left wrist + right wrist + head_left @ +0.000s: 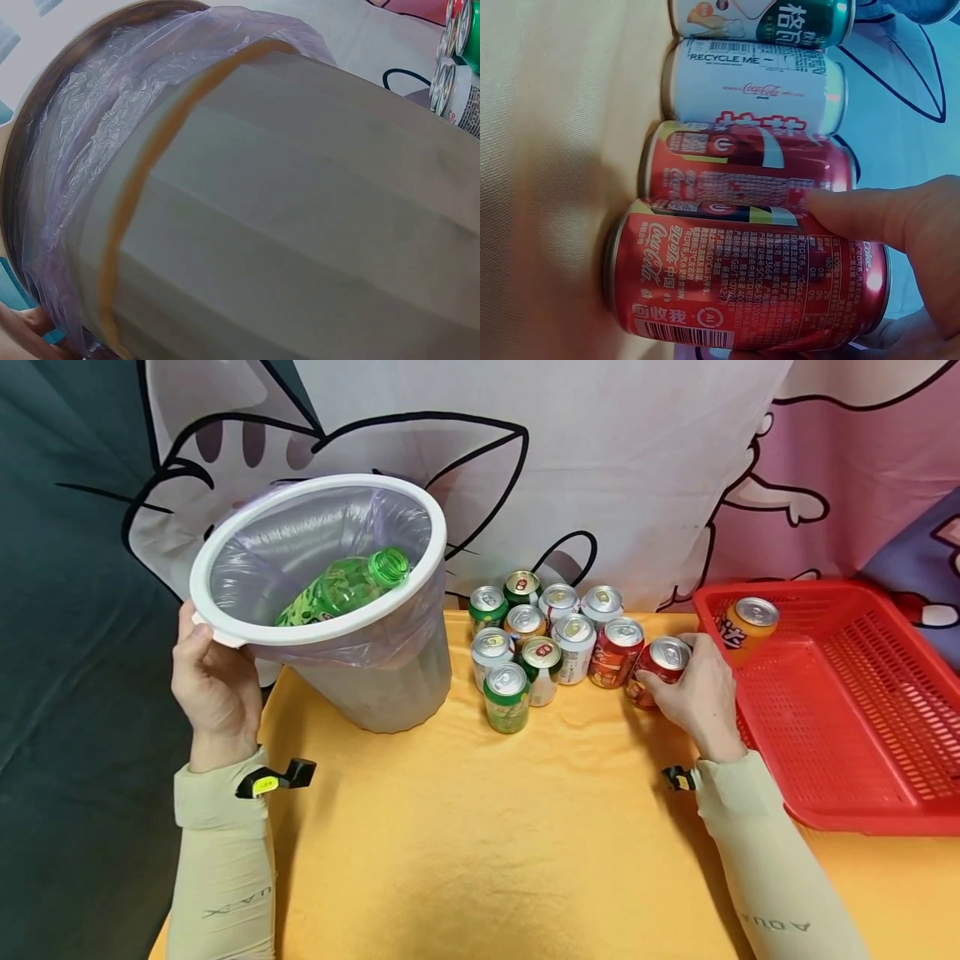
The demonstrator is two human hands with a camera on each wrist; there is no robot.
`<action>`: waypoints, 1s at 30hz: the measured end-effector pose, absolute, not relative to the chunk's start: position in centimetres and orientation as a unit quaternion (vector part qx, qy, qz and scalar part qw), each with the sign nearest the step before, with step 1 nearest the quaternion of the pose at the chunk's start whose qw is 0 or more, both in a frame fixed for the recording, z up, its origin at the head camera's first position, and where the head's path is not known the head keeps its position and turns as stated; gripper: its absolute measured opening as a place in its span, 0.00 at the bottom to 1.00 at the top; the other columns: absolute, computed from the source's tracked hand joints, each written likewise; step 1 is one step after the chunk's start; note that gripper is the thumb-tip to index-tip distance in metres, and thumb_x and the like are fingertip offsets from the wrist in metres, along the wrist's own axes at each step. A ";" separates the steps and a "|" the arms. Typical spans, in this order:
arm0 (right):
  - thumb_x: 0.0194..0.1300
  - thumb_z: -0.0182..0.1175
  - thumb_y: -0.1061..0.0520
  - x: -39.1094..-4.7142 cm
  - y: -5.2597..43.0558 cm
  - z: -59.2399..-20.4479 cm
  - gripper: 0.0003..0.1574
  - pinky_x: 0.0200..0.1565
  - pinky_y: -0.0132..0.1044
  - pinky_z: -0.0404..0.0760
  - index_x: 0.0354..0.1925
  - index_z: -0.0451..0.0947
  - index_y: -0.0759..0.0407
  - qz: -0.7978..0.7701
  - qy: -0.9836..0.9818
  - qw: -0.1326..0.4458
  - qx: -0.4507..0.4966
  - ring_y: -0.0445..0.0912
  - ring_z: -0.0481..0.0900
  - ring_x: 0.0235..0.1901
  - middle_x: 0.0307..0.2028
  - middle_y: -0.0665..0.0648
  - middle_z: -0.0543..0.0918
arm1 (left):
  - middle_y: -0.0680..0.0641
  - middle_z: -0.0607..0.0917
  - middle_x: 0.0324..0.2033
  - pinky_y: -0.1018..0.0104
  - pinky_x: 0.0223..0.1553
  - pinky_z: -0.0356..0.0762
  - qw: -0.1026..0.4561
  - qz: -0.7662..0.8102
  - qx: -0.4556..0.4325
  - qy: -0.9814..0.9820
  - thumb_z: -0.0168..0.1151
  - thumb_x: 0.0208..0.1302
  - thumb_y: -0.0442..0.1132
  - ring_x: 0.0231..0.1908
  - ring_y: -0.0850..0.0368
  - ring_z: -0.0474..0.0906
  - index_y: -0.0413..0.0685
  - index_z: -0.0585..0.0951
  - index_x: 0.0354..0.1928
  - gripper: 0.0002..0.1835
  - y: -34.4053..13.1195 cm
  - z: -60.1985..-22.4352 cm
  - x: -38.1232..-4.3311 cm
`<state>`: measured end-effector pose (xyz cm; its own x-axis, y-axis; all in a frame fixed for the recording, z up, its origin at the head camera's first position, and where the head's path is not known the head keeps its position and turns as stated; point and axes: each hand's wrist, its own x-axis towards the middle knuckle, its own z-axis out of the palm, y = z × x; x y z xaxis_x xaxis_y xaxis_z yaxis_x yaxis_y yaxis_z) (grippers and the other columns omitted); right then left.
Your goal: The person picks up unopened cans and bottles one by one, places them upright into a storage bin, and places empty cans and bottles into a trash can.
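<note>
At the white rim of a grey trash bin, my left hand grips with the thumb on top; the bin leans toward that side. Inside its purple liner bag lies a green plastic bottle. My right hand holds a red Coca-Cola can around its upper part, thumb on the near side. The can is upright at the right end of a cluster of cans, right beside another red Coca-Cola can. In the left wrist view, the bin wall fills most of the picture and few fingers show.
A red plastic basket stands at the right, with an orange can upright in its far left corner. Several green, white and orange cans, among them a green can at the front, stand between bin and basket. A printed curtain hangs behind the yellow-covered table.
</note>
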<state>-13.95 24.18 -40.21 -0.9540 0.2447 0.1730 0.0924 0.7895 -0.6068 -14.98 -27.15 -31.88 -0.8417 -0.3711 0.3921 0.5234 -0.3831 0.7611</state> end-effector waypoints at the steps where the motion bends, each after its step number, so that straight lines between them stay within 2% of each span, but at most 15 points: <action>1: 0.59 0.74 0.51 -13.9 24.2 -40.1 0.46 0.62 0.66 0.66 0.65 0.65 0.70 0.311 -0.938 0.121 -0.087 0.71 0.74 0.57 0.56 0.74 0.76 | 0.43 0.78 0.57 0.56 0.65 0.59 0.270 -0.828 -0.079 -0.484 0.53 0.61 0.41 0.58 0.52 0.71 0.41 0.77 0.64 0.28 -27.1 -31.9 -15.0; 7: 0.59 0.75 0.48 -13.1 24.3 -38.5 0.46 0.61 0.66 0.68 0.64 0.66 0.70 0.320 -0.938 0.114 -0.067 0.70 0.75 0.57 0.57 0.73 0.78 | 0.43 0.78 0.56 0.56 0.65 0.59 0.270 -0.835 -0.081 -0.472 0.52 0.61 0.41 0.58 0.51 0.72 0.40 0.77 0.63 0.28 -27.1 -31.9 -14.9; 11: 0.58 0.76 0.46 -12.0 24.7 -36.9 0.47 0.57 0.62 0.71 0.64 0.67 0.67 0.329 -0.936 0.108 -0.056 0.68 0.77 0.55 0.57 0.71 0.79 | 0.42 0.78 0.56 0.56 0.65 0.58 0.270 -0.836 -0.080 -0.470 0.52 0.61 0.40 0.58 0.51 0.72 0.40 0.77 0.64 0.28 -27.2 -32.0 -14.7; 15: 0.58 0.77 0.42 -11.2 25.7 -35.2 0.49 0.48 0.51 0.72 0.66 0.67 0.63 0.321 -0.940 0.103 -0.052 0.64 0.78 0.51 0.55 0.70 0.81 | 0.43 0.78 0.57 0.56 0.65 0.58 0.269 -0.834 -0.078 -0.475 0.52 0.61 0.41 0.58 0.52 0.72 0.41 0.77 0.65 0.29 -27.1 -32.0 -14.7; 20: 0.58 0.76 0.38 -10.7 28.0 -33.4 0.51 0.35 0.32 0.67 0.68 0.68 0.61 0.305 -0.946 0.098 -0.058 0.52 0.74 0.40 0.51 0.67 0.82 | 0.43 0.78 0.57 0.56 0.65 0.59 0.271 -0.833 -0.077 -0.476 0.52 0.61 0.41 0.58 0.52 0.73 0.41 0.77 0.65 0.29 -27.1 -31.9 -14.8; 24: 0.57 0.76 0.36 -10.5 30.2 -32.3 0.49 0.30 0.26 0.68 0.67 0.69 0.58 0.316 -0.940 0.095 -0.083 0.41 0.71 0.34 0.49 0.57 0.79 | 0.43 0.78 0.57 0.56 0.64 0.59 0.272 -0.832 -0.078 -0.478 0.52 0.61 0.41 0.58 0.51 0.72 0.41 0.76 0.66 0.29 -27.0 -31.9 -14.9; 27: 0.57 0.76 0.39 -10.3 31.9 -31.7 0.37 0.29 0.25 0.71 0.60 0.72 0.44 0.343 -0.929 0.097 -0.098 0.35 0.71 0.33 0.46 0.44 0.77 | 0.43 0.78 0.57 0.56 0.64 0.59 0.272 -0.831 -0.079 -0.479 0.52 0.62 0.41 0.58 0.51 0.72 0.41 0.76 0.66 0.29 -27.0 -31.8 -14.9; 30: 0.58 0.78 0.46 -10.2 33.5 -31.1 0.29 0.28 0.23 0.73 0.53 0.75 0.37 0.388 -0.911 0.103 -0.096 0.30 0.74 0.32 0.41 0.33 0.78 | 0.43 0.78 0.57 0.56 0.64 0.59 0.273 -0.830 -0.081 -0.479 0.52 0.61 0.41 0.58 0.51 0.72 0.41 0.76 0.66 0.29 -27.0 -31.8 -14.9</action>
